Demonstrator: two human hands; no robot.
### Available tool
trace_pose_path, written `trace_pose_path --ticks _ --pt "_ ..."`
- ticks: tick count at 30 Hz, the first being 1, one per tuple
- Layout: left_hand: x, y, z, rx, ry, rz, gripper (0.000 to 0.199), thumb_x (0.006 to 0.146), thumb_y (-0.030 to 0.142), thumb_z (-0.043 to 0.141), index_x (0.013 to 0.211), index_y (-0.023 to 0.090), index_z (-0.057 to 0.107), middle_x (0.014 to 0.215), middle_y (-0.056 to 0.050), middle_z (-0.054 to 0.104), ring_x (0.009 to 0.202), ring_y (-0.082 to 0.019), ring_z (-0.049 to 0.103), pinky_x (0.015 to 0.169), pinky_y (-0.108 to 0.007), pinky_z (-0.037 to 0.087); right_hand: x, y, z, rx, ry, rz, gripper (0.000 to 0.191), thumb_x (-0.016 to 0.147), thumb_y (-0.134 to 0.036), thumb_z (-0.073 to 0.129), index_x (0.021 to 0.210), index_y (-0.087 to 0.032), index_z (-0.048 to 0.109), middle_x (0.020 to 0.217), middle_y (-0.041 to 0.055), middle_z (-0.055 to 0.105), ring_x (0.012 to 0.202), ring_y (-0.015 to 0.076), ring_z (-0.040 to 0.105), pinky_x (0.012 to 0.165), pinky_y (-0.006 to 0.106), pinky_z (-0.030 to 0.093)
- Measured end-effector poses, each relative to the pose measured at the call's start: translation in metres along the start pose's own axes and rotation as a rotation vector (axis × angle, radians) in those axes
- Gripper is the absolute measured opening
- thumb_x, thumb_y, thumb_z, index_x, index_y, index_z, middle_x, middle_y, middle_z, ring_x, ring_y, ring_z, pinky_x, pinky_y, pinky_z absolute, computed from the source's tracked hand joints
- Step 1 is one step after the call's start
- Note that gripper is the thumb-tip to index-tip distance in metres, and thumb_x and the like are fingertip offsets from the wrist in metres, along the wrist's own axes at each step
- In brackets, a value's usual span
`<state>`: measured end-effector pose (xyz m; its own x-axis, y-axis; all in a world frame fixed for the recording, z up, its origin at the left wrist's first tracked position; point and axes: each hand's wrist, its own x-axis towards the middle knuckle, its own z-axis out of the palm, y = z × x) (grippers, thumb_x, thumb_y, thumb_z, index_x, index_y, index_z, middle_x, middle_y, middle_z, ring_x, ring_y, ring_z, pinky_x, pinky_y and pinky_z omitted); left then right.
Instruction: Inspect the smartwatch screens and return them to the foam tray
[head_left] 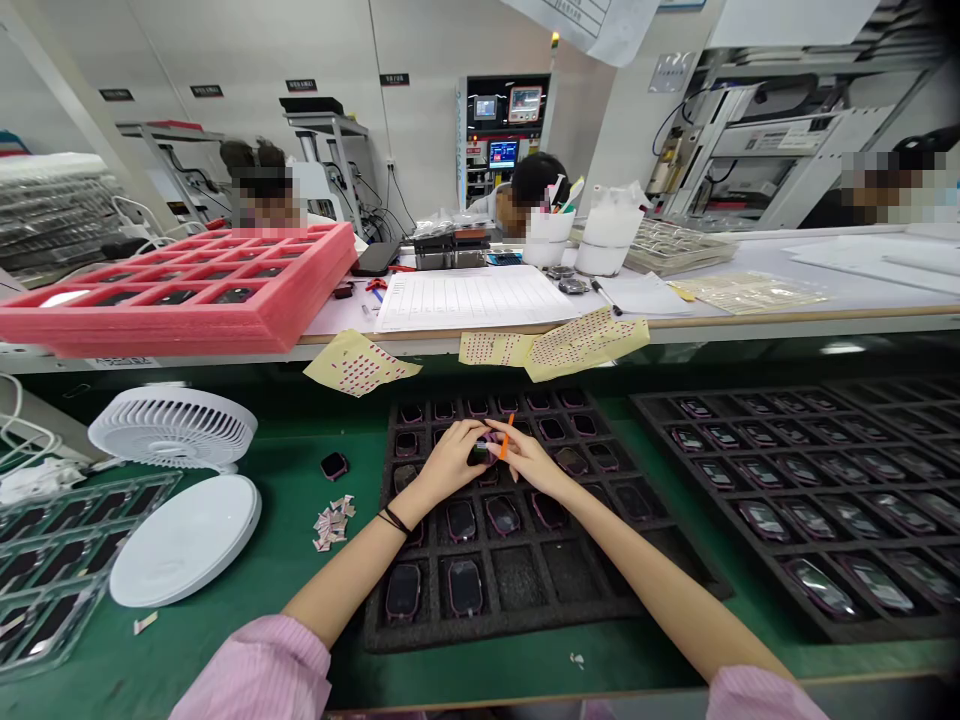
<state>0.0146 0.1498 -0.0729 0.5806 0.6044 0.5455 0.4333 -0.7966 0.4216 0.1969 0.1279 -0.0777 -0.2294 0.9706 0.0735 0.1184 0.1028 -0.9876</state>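
My left hand (452, 460) is closed around a small dark smartwatch body (480, 452), mostly covered by the fingers. Above the same piece, my right hand (534, 462) pinches a thin orange stick (507, 436), whose exact kind I cannot make out. Both hands meet over a black foam tray (517, 580) divided into square pockets. Purple-rimmed smartwatch bodies, such as one near the front (465, 587), lie in many of its pockets. A single smartwatch body (334, 465) rests on the green mat, left of the tray, with a pile of small paper tabs (333, 524) nearby.
More smartwatch bodies fill a second foam tray (795, 550) at right. A white fan (180, 520) and clear plastic trays (52, 570) stand left. The raised shelf carries a pink foam tray (300, 310), a form (472, 298) and hanging yellow sticker sheets (360, 362). Several people sit beyond.
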Motion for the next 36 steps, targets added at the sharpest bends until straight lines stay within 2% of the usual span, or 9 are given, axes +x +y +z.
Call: trace_pose_path --ticks 2,4,6,8,13,19,28,33,36 --pt "-0.001 0.003 -0.001 -0.010 0.060 0.028 0.047 0.073 0.015 0.072 0.117 0.018 0.054 0.115 -0.011 0.060 0.106 -0.027 0.056 0.094 -0.046 0.047 0.000 -0.004 -0.003 0.039 -0.013 -0.008 0.059 0.070 -0.037 0.073 0.124 -0.024 0.057 0.093 0.0026 0.065 0.056 0.0099 0.057 0.043 0.020 0.044" --pt "-0.001 0.008 -0.004 -0.069 0.148 0.045 0.047 0.073 0.019 0.074 0.116 0.019 0.055 0.113 -0.011 0.062 0.105 -0.025 0.057 0.092 -0.044 0.047 0.001 -0.010 -0.008 0.117 -0.049 -0.027 0.056 0.067 -0.033 0.077 0.120 -0.024 0.061 0.100 0.0039 0.067 0.078 0.0152 0.064 0.062 0.025 0.052" --pt "0.000 0.014 -0.006 -0.141 0.215 0.057 0.047 0.073 0.024 0.075 0.115 0.019 0.056 0.111 -0.011 0.064 0.103 -0.024 0.058 0.091 -0.042 0.048 0.001 -0.016 -0.012 0.203 -0.110 -0.031 0.049 0.068 -0.032 0.077 0.115 -0.024 0.065 0.100 0.0043 0.069 0.091 0.0177 0.064 0.083 0.032 0.051" --pt "0.001 0.018 -0.008 -0.184 0.241 0.069 0.046 0.072 0.028 0.076 0.114 0.020 0.058 0.109 -0.010 0.065 0.101 -0.023 0.060 0.089 -0.042 0.048 0.000 -0.020 -0.016 0.278 -0.171 0.005 0.045 0.067 -0.032 0.078 0.110 -0.023 0.067 0.099 0.0047 0.070 0.095 0.0183 0.064 0.090 0.034 0.048" --pt "0.002 0.018 -0.008 -0.197 0.237 0.080 0.045 0.071 0.031 0.077 0.111 0.019 0.060 0.106 -0.010 0.067 0.099 -0.024 0.060 0.089 -0.043 0.047 -0.003 -0.021 -0.015 0.409 -0.199 0.146 0.043 0.061 -0.032 0.083 0.101 -0.021 0.071 0.094 0.0040 0.071 0.083 0.0157 0.065 0.079 0.030 0.051" --pt "0.001 0.011 -0.005 -0.127 0.177 0.101 0.050 0.074 0.025 0.074 0.120 0.021 0.055 0.114 -0.011 0.065 0.108 -0.026 0.057 0.094 -0.046 0.044 -0.004 -0.021 -0.011 0.471 -0.134 0.168 0.041 0.058 -0.029 0.085 0.096 -0.019 0.072 0.088 0.0023 0.070 0.075 0.0127 0.064 0.073 0.027 0.052" --pt "-0.001 0.010 -0.003 -0.127 0.181 0.113 0.050 0.073 0.018 0.070 0.121 0.022 0.056 0.114 -0.010 0.066 0.107 -0.026 0.057 0.094 -0.047 0.045 -0.006 -0.022 -0.003 0.462 -0.117 0.176 0.046 0.056 -0.024 0.086 0.099 -0.023 0.070 0.089 0.0011 0.069 0.082 0.0154 0.064 0.073 0.027 0.052" --pt "0.000 0.014 -0.002 -0.159 0.207 0.141 0.048 0.073 0.019 0.071 0.119 0.022 0.057 0.111 -0.009 0.067 0.105 -0.025 0.058 0.091 -0.045 0.048 -0.007 -0.019 0.003 0.459 -0.134 0.102 0.048 0.058 -0.028 0.084 0.103 -0.022 0.069 0.093 0.0031 0.070 0.090 0.0195 0.065 0.080 0.031 0.051" --pt "0.001 0.014 -0.003 -0.185 0.209 0.125 0.048 0.072 0.018 0.073 0.118 0.021 0.058 0.111 -0.009 0.067 0.105 -0.025 0.058 0.092 -0.046 0.048 -0.006 -0.019 0.004 0.396 -0.127 0.096 0.049 0.061 -0.034 0.082 0.105 -0.022 0.068 0.096 0.0041 0.071 0.091 0.0204 0.066 0.079 0.032 0.052"
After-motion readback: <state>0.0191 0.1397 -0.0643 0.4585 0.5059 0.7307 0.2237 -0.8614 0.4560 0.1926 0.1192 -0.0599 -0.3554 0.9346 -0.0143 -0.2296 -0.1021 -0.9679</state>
